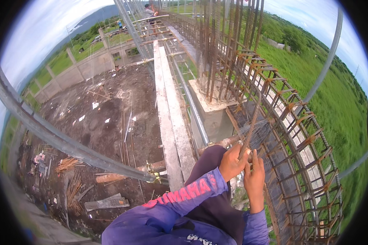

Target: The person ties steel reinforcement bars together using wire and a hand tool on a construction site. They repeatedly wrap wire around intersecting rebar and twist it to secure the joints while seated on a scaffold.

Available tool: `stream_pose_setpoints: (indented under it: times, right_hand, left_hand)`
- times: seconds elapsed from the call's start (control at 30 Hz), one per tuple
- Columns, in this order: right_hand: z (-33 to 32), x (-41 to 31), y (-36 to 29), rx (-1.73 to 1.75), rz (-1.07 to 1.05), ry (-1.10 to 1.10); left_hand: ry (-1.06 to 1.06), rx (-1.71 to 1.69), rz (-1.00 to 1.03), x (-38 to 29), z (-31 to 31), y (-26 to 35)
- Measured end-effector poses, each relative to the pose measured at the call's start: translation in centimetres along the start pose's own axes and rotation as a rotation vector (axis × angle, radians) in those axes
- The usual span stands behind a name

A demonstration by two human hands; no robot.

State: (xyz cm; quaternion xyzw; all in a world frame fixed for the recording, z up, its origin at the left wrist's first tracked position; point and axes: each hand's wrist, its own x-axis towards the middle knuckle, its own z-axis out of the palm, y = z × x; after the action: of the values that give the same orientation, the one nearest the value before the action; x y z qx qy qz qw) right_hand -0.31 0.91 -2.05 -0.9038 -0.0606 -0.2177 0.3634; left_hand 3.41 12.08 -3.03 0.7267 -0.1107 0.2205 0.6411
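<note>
In the head view my left hand (233,162) is closed around the lower end of a rusty bent steel bar (252,128), which slants up to a hooked top. My right hand (254,179) is right beside it, fingers raised and bunched near the bar's lower end; whether it grips anything is hidden. Just above the hands lies a bundle of thin tie wire (257,131), against the rebar cage of a beam (294,119). The cage curves down the right side, with stirrups tied to long ribbed bars over dark formwork panels (283,183).
Vertical column rebar (213,55) rises from a concrete column (213,113). Scaffold planks (171,122) run left of my knee, beside a steel pipe (190,98). Galvanized scaffold tubes (64,139) cross at left above the dirt ground far below. Another person (149,13) is at the far end.
</note>
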Motion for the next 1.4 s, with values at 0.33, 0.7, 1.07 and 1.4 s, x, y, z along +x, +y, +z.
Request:
stream_pose_setpoints:
  times: [0.33,0.7,1.07,1.4]
  right_hand:
    - [-2.5,-1.7,0.6,0.323,0.307,-0.182]
    - [-4.1,-6.0,3.0,0.42,0.425,-0.033]
    - [-5.9,-8.5,6.0,0.362,0.329,0.045]
    - [-6.1,-8.2,7.6,1.167,0.86,-0.066]
  left_hand:
    - [-0.145,0.045,-0.016,-0.7,0.3,0.0]
    - [-0.285,0.027,0.062,-1.2,3.3,1.9]
    - [-0.444,0.022,0.074,-3.4,6.1,0.6]
    - [-0.529,0.126,0.326,-4.6,7.4,1.7]
